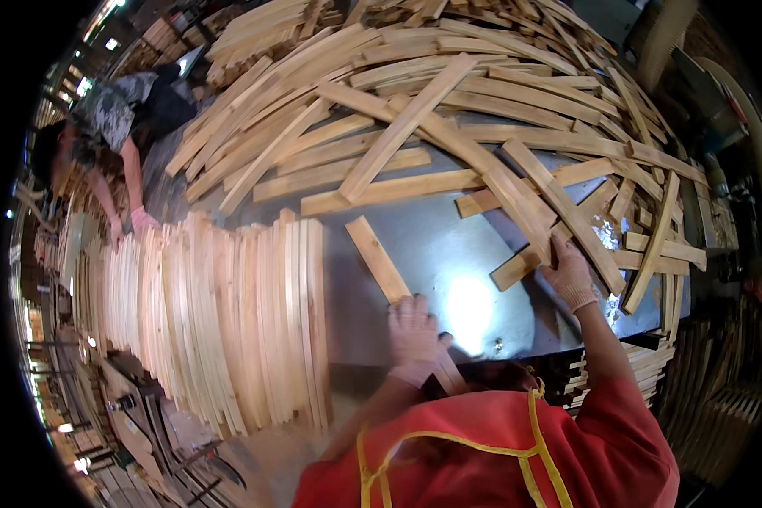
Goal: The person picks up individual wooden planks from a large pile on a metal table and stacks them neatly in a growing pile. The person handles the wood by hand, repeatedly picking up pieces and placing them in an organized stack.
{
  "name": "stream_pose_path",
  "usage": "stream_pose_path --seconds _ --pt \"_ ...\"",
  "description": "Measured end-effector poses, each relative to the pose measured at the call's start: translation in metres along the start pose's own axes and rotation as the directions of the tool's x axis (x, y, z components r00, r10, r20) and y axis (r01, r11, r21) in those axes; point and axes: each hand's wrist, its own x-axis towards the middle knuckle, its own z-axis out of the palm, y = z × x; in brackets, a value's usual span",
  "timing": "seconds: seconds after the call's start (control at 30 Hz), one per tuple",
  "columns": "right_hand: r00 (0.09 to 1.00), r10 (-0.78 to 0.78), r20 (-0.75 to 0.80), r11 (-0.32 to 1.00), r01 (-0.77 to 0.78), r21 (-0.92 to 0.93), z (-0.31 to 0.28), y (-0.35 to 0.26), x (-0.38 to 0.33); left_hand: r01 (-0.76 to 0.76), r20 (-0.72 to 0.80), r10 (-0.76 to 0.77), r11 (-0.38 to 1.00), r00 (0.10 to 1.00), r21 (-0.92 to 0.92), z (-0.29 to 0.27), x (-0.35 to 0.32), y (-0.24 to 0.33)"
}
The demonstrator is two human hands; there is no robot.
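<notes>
My left hand (413,334), in a pale work glove, lies over a wooden slat (376,258) near the table's front edge and grips it. The slat slants from the metal top down toward my red apron, its lower part partly hidden by the hand. My right hand (570,275), gloved too, closes on the near end of a long wooden slat (516,203) at the edge of the loose pile. Its fingertips are partly hidden among crossing slats. A short slat end (515,268) juts out left of that hand.
Loose slats (415,118) lie crisscrossed over the far and right table. Left stands a tight row of upright-edged slats (237,322). Beyond it another person (127,127) bends with gloved hands at the row. Shiny metal tabletop (372,322) shows before me; machinery (720,127) stands at right.
</notes>
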Motion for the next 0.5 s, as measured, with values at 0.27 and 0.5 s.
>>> stream_pose_path --seconds 0.27,0.5 --pt "0.953 -0.146 0.264 0.825 -0.03 0.565 0.078 -0.166 -0.041 0.417 -0.046 -0.565 0.659 0.824 -0.626 0.009 -0.086 -0.12" --pt "0.782 -0.352 0.514 0.9 0.132 0.415 0.14 -0.32 -0.062 0.383 0.021 -0.492 0.648 0.87 -0.659 -0.008 -0.104 -0.152"
